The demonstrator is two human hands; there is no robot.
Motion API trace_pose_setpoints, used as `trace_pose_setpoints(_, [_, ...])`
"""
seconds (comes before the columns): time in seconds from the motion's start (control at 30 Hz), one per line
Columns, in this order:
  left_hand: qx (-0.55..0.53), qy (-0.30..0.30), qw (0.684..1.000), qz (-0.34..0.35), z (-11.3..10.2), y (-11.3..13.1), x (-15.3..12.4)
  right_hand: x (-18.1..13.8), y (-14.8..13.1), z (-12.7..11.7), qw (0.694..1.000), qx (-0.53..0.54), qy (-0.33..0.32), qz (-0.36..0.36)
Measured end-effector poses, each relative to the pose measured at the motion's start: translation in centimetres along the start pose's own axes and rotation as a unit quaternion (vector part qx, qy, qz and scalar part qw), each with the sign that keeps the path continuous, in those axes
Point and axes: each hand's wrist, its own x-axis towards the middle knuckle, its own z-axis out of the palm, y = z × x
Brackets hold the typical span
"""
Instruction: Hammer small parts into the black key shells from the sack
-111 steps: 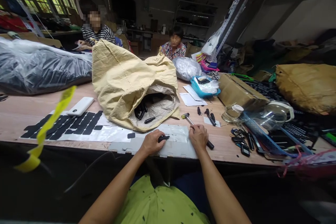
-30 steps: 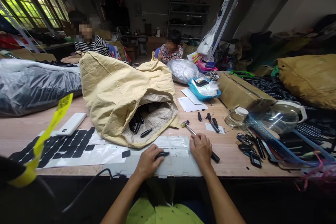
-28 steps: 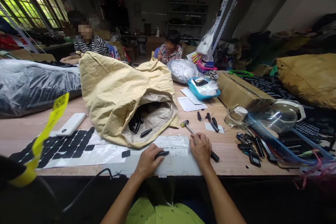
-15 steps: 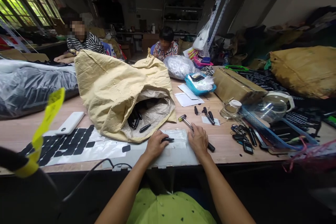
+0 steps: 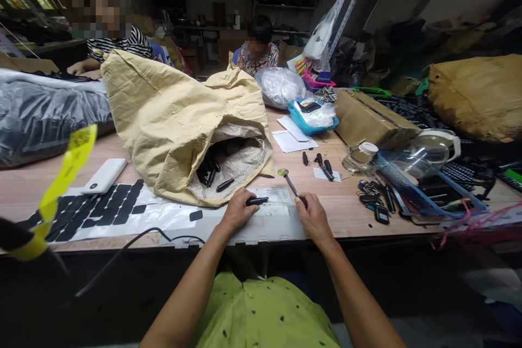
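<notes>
Left fingers (image 5: 246,196) are closed narrowly on one end of a slim black piece (image 5: 258,201), its free end pointing toward the other hand, while the right fingers (image 5: 303,212) are wrapped round the handle of a hammer (image 5: 292,185). Well to the left of both sits a white device (image 5: 104,175), and nearer the left fingers a white sheet (image 5: 165,216) carries rows of black patches (image 5: 122,204). Just beyond the left fingers slumps a large cream sack (image 5: 175,125), its mouth facing them, with more black pieces (image 5: 210,174) inside. Under the held piece, between the two sets of fingers, a pale plate (image 5: 269,223) lies along the desk edge. Beyond the right fingers, the hammer's head angles away; whether it is clear of the desk (image 5: 342,209) cannot be told. Farther out past it lie a few loose black parts (image 5: 325,165), and well to the right are a key bunch (image 5: 369,193) and a blue tray (image 5: 424,190). The step in hand looks like steadying the piece over the plate with the hammer taken up; using it would call for a firm grip and left fingers kept away from the head.
</notes>
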Motion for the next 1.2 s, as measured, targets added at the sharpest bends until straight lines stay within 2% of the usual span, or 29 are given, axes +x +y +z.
trace_pose_setpoints(0.07, [-0.001,0.001,1.0,-0.001,0.1,0.0,0.0,-1.9,-0.6,0.3,0.997,0.069,-0.039,-0.019])
trace_pose_setpoints(0.17, [0.003,0.001,1.0,-0.008,0.2,0.0,0.0,-4.6,-1.5,0.9,0.989,0.115,-0.085,-0.025])
trace_pose_setpoints(0.3, [0.01,0.008,1.0,-0.02,0.3,0.2,0.0,-6.4,-2.1,1.5,0.987,0.118,-0.085,-0.066])
trace_pose_setpoints(0.5, [0.01,0.012,1.0,-0.01,0.3,0.5,0.0,-6.5,-2.8,0.9,0.982,0.09,-0.073,-0.148])
trace_pose_setpoints(0.67, [0.013,-0.001,1.0,-0.011,0.1,0.7,0.1,-6.8,-3.5,0.5,0.977,0.075,-0.076,-0.185])
trace_pose_setpoints(0.87, [0.011,-0.003,1.0,-0.005,0.0,0.8,0.2,-6.9,-3.2,0.9,0.975,0.05,-0.089,-0.195])
trace_pose_setpoints(1.07, [0.002,0.005,1.0,-0.001,0.3,0.3,0.2,-6.8,-2.9,0.6,0.98,0.063,-0.062,-0.176])
trace_pose_setpoints(1.2, [0.004,0.006,1.0,0.004,0.2,0.1,0.2,-7.1,-2.4,0.7,0.983,0.055,-0.073,-0.161])
